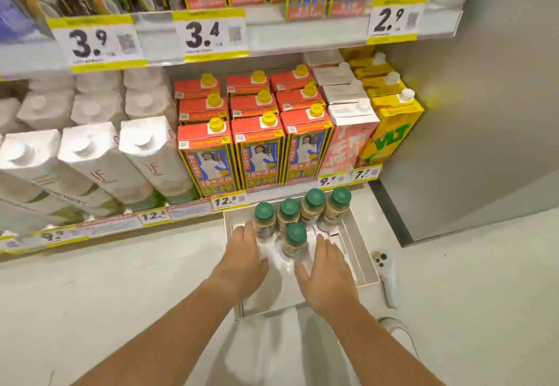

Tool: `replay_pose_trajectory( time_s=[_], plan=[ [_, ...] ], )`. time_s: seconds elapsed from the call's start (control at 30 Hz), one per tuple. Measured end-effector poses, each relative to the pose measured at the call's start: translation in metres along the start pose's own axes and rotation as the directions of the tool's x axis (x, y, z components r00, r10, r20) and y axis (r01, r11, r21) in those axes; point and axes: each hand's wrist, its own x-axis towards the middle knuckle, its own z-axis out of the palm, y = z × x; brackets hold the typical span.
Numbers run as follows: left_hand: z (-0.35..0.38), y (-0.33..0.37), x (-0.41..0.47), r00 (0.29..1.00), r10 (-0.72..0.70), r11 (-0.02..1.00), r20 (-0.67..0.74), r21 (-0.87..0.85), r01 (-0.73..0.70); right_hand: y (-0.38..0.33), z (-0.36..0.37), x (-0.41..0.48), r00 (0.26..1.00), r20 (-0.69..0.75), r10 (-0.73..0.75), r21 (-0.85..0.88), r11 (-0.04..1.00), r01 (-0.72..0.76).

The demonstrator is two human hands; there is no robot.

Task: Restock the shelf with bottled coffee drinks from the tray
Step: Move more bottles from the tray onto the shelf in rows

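A white tray (364, 260) stands on the floor below the shelf front. In it stand several coffee bottles with green caps; the nearest one (295, 242) is in front of a back row that includes the leftmost bottle (265, 222). My left hand (246, 257) reaches into the tray with straight fingers, its fingertips beside the leftmost bottle. My right hand (328, 264) is spread flat, just right of the nearest bottle. Neither hand holds anything.
The lower shelf (193, 208) carries white cartons at left, red and yellow cartons (260, 155) in the middle, a yellow VLT carton (393, 134) at right. A grey wall panel (469, 143) closes the right side. A white handheld device (385, 270) lies on the floor by the tray.
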Motion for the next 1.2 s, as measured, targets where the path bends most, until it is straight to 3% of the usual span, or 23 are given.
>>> replay_pose_trajectory(
  time_s=[0.13,0.27,0.4,0.63,0.9,1.07,1.2],
  plan=[
    [0.027,-0.004,0.044,0.977,-0.211,0.899,-0.001,-0.393,0.194,0.004,0.021,0.037,0.994,0.062,0.086,0.259,0.961,-0.099],
    [0.043,-0.008,0.073,0.950,-0.292,0.824,-0.112,-0.533,0.191,0.008,0.038,0.062,0.995,0.055,0.085,0.448,0.888,-0.101],
    [0.054,-0.013,0.074,0.924,-0.331,0.791,-0.193,-0.590,0.160,0.007,0.049,0.066,0.996,0.049,0.081,0.532,0.841,-0.094],
    [0.029,-0.006,0.055,0.942,-0.212,0.858,-0.260,-0.510,0.052,-0.003,0.011,0.055,0.995,-0.085,0.050,0.575,0.818,0.008],
    [-0.098,0.046,-0.001,0.913,0.037,0.913,-0.407,-0.357,-0.196,-0.064,-0.135,0.017,0.968,-0.246,-0.042,0.523,0.836,0.169],
    [-0.199,0.092,-0.047,0.802,0.192,0.879,-0.566,-0.264,-0.397,-0.106,-0.236,-0.015,0.917,-0.391,-0.079,0.494,0.822,0.282],
    [-0.295,0.144,-0.075,0.654,0.297,0.812,-0.696,-0.176,-0.556,-0.140,-0.344,-0.026,0.854,-0.503,-0.136,0.453,0.800,0.394]
  ],
)
